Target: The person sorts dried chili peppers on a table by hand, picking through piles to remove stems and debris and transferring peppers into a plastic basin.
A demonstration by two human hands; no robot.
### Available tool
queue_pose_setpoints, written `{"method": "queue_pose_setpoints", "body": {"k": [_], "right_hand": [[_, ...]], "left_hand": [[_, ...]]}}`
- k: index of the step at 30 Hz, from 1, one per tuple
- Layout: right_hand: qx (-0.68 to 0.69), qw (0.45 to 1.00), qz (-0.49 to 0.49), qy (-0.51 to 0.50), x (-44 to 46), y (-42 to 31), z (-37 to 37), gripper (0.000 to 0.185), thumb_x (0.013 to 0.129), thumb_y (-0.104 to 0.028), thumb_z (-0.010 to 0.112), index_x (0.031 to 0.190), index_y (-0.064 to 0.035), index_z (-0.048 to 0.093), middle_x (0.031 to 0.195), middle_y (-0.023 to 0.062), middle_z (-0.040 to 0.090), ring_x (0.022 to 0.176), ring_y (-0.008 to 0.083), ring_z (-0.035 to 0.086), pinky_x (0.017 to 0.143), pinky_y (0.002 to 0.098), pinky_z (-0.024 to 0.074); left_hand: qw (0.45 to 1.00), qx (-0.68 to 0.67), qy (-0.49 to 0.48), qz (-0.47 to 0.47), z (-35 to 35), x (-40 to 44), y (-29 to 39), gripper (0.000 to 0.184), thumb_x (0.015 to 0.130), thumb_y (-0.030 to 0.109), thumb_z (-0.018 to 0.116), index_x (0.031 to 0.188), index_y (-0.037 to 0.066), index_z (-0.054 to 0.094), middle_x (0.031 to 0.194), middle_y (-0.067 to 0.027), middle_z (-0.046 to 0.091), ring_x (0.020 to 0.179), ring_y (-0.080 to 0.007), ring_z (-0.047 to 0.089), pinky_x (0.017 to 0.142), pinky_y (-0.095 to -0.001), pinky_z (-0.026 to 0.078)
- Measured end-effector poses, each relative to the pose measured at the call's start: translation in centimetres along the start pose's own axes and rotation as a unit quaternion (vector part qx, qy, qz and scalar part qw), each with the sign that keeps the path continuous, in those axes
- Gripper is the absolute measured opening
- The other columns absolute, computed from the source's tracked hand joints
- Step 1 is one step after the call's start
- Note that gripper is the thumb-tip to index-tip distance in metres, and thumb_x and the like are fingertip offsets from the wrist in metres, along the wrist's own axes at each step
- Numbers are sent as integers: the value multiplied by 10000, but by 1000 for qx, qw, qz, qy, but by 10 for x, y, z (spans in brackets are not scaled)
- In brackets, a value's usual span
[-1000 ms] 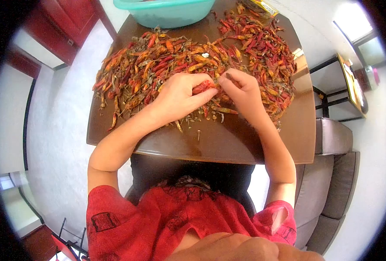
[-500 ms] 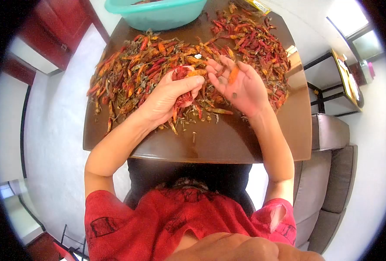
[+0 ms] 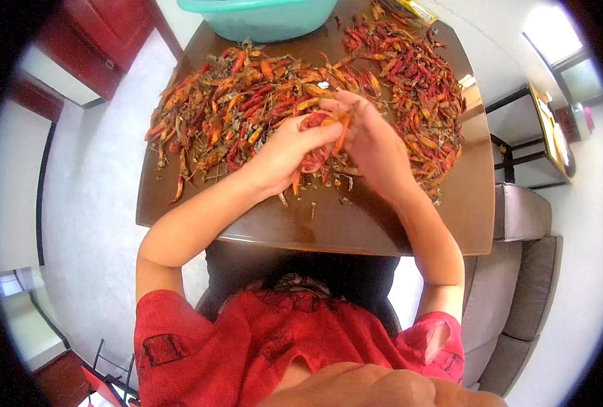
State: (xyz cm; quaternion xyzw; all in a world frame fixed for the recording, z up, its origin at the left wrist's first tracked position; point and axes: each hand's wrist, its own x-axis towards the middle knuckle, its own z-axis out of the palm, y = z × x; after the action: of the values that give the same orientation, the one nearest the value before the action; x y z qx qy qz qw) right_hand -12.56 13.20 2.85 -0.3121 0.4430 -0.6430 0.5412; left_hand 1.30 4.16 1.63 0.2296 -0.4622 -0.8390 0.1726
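Observation:
My left hand is closed around a small bunch of dried red chili peppers, its thumb on top and pointing right. Right beside it, my right hand is raised with its fingers bent, somewhat blurred. An orange dried chili is between the two hands, at the right fingertips, which seem to pinch it near its stem end. Below and behind my hands lies a wide pile of dried chilies mixed with stems and dry leaf bits. The undersides of the held chilies are hidden by my fingers.
A second chili pile covers the right side of the brown table. A teal basin stands at the far edge, with a yellow packet at the far right. A grey sofa and a side shelf are to the right.
My right hand has turned from palm-up with spread fingers to bent fingers, closer to the left hand. My left hand still grips its bunch. The view has shifted slightly.

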Motion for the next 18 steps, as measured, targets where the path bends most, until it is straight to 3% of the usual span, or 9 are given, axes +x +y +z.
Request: {"method": "queue_pose_setpoints", "body": {"k": [1, 3, 5, 9, 12, 14, 15, 17, 18], "right_hand": [[3, 999, -30, 24, 2, -1, -4, 455, 1023, -357, 407, 1308, -8, 474, 1201, 91, 574, 1085, 169, 526, 925, 311, 421], [-31, 994, -87, 57, 7, -5, -13, 430, 1010, -323, 442, 1264, 20, 491, 1077, 84, 592, 907, 139, 546, 771, 274, 440], [-47, 997, -58, 37, 4, -11, -19, 401, 1002, -305, 460, 1250, 7, 505, 1033, 66, 594, 894, 130, 547, 757, 265, 437], [-84, 996, -13, 5, 1, -12, -18, 264, 962, -247, 550, 1121, -41, 593, 862, 9, 610, 783, 92, 553, 690, 231, 440], [-110, 994, -6, 2, 2, -6, -21, 174, 934, -184, 608, 1045, -51, 628, 799, -14, 620, 703, 69, 562, 625, 209, 437], [-140, 990, -26, -11, 1, -10, -23, 162, 932, -151, 608, 1057, -50, 629, 824, -5, 635, 718, 71, 580, 619, 211, 440], [-140, 990, -26, -11, 1, -11, -23, 162, 932, -151, 608, 1057, -50, 629, 824, -5, 635, 718, 71, 580, 619, 211, 440], [-164, 986, -22, -5, 1, -14, -24, 154, 939, -142, 600, 1045, -36, 632, 848, 6, 649, 727, 81, 594, 626, 226, 457], [-164, 986, -23, -3, 0, -14, -23, 154, 939, -142, 600, 1045, -36, 632, 848, 6, 649, 727, 81, 594, 626, 226, 457]], "left_hand": [[996, -33, -69, -39, -9, 0, 6, 233, 943, 264, 584, 994, 37, 605, 759, 35, 553, 637, -50, 473, 453, -196, 307], [991, -80, -92, -54, -17, 2, 7, 234, 950, 270, 565, 967, 37, 591, 747, 25, 543, 631, -59, 468, 437, -201, 292], [978, -145, -126, -77, -20, 5, 6, 222, 957, 270, 541, 911, 54, 563, 748, 0, 544, 633, -79, 469, 420, -204, 285], [987, -111, -95, -72, -12, 1, 7, 206, 954, 258, 557, 928, 54, 568, 754, -1, 547, 653, -78, 484, 421, -201, 295], [995, -37, -73, -55, -6, -1, 6, 188, 939, 240, 600, 984, 58, 581, 789, 10, 571, 666, -63, 498, 443, -199, 326], [999, 32, 6, 40, 9, -4, 9, 203, 918, 234, 642, 1020, 63, 602, 812, 24, 592, 670, -41, 503, 510, -193, 361], [999, 32, 5, 40, 4, -4, 10, 203, 918, 234, 642, 1020, 63, 602, 812, 24, 592, 670, -41, 503, 510, -193, 361], [970, 237, -12, 53, -9, -3, 13, 218, 905, 247, 658, 1017, 63, 624, 829, 31, 612, 689, -31, 508, 591, -192, 386], [970, 237, -13, 53, -8, -3, 14, 218, 905, 247, 658, 1017, 63, 624, 829, 31, 612, 689, -31, 508, 591, -192, 386]]}}
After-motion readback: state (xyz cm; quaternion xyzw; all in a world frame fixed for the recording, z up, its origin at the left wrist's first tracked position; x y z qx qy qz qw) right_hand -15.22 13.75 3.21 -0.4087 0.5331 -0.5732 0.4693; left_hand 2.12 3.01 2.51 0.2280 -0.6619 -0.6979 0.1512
